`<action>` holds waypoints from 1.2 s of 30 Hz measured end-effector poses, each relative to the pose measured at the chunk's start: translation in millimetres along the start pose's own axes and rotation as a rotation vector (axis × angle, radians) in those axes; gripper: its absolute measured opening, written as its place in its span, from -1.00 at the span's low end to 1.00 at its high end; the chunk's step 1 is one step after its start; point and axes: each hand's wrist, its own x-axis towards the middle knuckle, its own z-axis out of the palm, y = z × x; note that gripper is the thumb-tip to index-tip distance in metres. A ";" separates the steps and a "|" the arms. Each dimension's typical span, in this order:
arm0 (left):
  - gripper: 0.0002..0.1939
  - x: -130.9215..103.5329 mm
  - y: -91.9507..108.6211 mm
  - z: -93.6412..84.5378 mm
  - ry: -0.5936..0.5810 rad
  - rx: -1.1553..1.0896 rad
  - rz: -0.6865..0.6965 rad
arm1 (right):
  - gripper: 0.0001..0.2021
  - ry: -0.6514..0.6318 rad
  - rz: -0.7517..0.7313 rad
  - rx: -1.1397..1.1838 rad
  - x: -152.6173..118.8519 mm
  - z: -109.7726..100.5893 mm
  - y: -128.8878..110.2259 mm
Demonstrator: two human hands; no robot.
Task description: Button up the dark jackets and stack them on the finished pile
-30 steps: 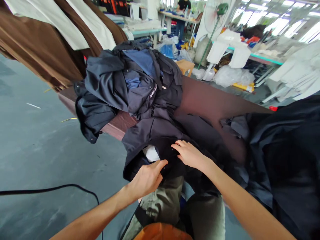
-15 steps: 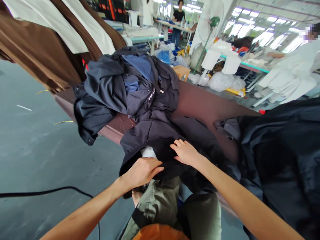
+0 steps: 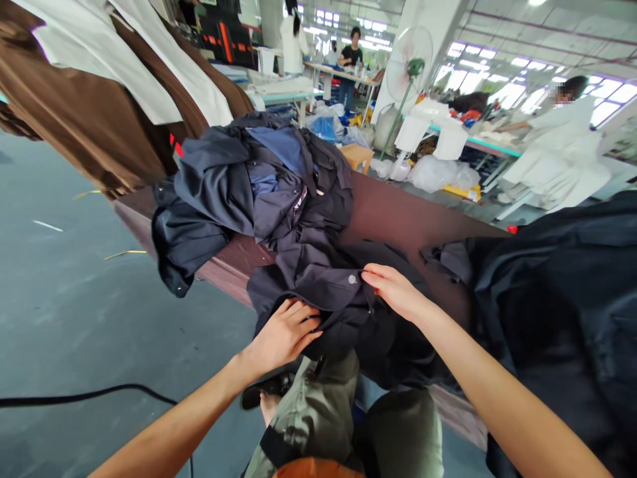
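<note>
A dark, nearly black garment (image 3: 328, 285) lies bunched over the edge of the brown-covered table, just above my knees. My right hand (image 3: 391, 287) pinches its flap edge, right beside a round pale snap button (image 3: 352, 279). Lower and to the left, my left hand (image 3: 291, 326) has its bent fingers on the folded opening of the same garment, gripping the cloth there. The fabric partly hides the fingertips of both hands.
A heap of dark garments (image 3: 253, 176) rests on the brown-covered table (image 3: 398, 206) ahead. More dark cloth (image 3: 562, 299) is piled at right. Brown and white fabric (image 3: 99, 99) hangs at left. A black cable (image 3: 89, 392) crosses the floor. Beyond are a fan (image 3: 411, 66) and people at tables.
My right hand has moved slightly right with the flap, and the snap button now shows. The flap now covers the white patch inside the opening. My left fingers are more visible on the cloth.
</note>
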 end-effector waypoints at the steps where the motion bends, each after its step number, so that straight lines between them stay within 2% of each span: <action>1: -0.80 3.6 -1.2 -4.8 0.028 0.005 0.022 | -0.70 0.050 0.037 0.069 -2.7 1.8 -2.2; 4: -0.77 21.0 -5.1 -16.4 0.056 0.048 0.033 | -0.80 0.166 0.037 -0.038 -3.2 17.8 -5.3; 8: -0.71 43.7 -14.1 -19.4 -0.018 0.124 -0.001 | -0.65 0.223 -0.093 -0.285 1.7 39.7 -5.6; 11: -0.70 49.4 -23.2 -16.1 -0.055 0.134 -0.013 | -0.71 0.184 -0.255 -0.447 -1.3 44.6 -4.5; 14: -0.71 47.5 -30.9 -14.1 -0.070 0.095 0.011 | -0.63 0.083 -0.399 -0.670 -8.3 41.5 -4.1; 17: -0.70 44.2 -35.8 -15.2 -0.019 0.061 0.002 | -0.61 0.014 -0.469 -0.852 -13.9 36.8 -5.6; 20: -0.68 41.8 -37.6 -18.4 0.055 0.048 -0.008 | -0.61 -0.027 -0.544 -0.906 -15.6 34.8 -9.0; 22: -0.66 40.6 -36.4 -21.6 0.081 0.051 -0.007 | -0.64 -0.016 -0.582 -0.902 -13.8 35.0 -11.8; 24: -0.65 39.4 -32.6 -26.0 0.065 0.045 -0.025 | -0.63 0.077 -0.580 -0.800 -9.3 35.5 -14.7; 27: -0.68 36.3 -22.9 -36.6 -0.095 -0.049 -0.037 | -0.65 0.267 -0.437 -0.442 0.5 37.4 -19.5; 29: -0.74 32.6 -16.3 -46.0 -0.217 -0.157 -0.043 | -0.68 0.318 -0.309 -0.232 6.2 40.6 -22.7; 31: -0.83 27.4 -12.6 -55.5 -0.284 -0.254 -0.074 | -0.68 0.298 -0.244 -0.136 9.4 46.0 -25.9; 33: -0.90 21.6 -13.2 -63.3 -0.301 -0.297 -0.117 | -0.67 0.257 -0.253 -0.114 10.4 53.1 -29.0; 36: -0.91 14.4 -20.2 -70.2 -0.206 -0.208 -0.097 | -0.64 0.199 -0.302 -0.142 10.5 65.5 -33.9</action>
